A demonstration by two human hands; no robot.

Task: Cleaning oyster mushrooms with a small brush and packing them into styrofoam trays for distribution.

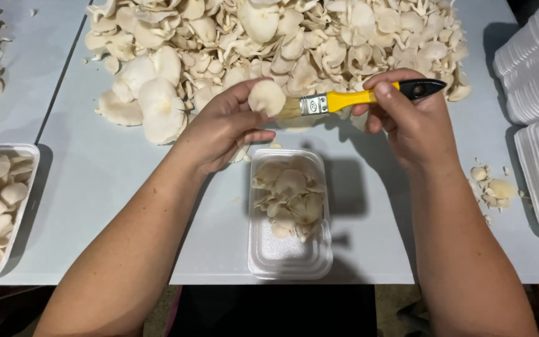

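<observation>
Two bare hands meet above a white rectangular foam tray (289, 256), part-filled with pale mushroom caps

Far outboard of the left grip: a second white foam tray (25, 187) heaped with mushrooms at the table edge, and a few loose ones at the top corner

Left hand (223, 128): thumb and fingers pinched on a single cream-coloured round oyster mushroom cap (267, 97), held by its underside and edge, cap face turned toward the brush. Judged light, soft and brittle at the rim; a thin cap like this would likely tear or crack if squeezed, so the thicker base near the stem looks the safer place to hold, with light pressure only

Just beyond the grip, a large loose pile of pale oyster mushrooms (282, 43) spread over the grey-white table (113, 187)

Between the hands: a flat paintbrush with pale bristles, metal ferrule, yellow handle and black end (350, 98); bristle tips touch the held cap's edge. Rigid, light handle, easy to grip anywhere along the yellow part

Right hand (407, 122): fingers closed around the yellow handle just behind the ferrule, black end jutting past the knuckles

Outboard of the right grip: small mushroom scraps (494, 187) on the table, then stacks of empty white foam trays (538, 81) at the edge
</observation>
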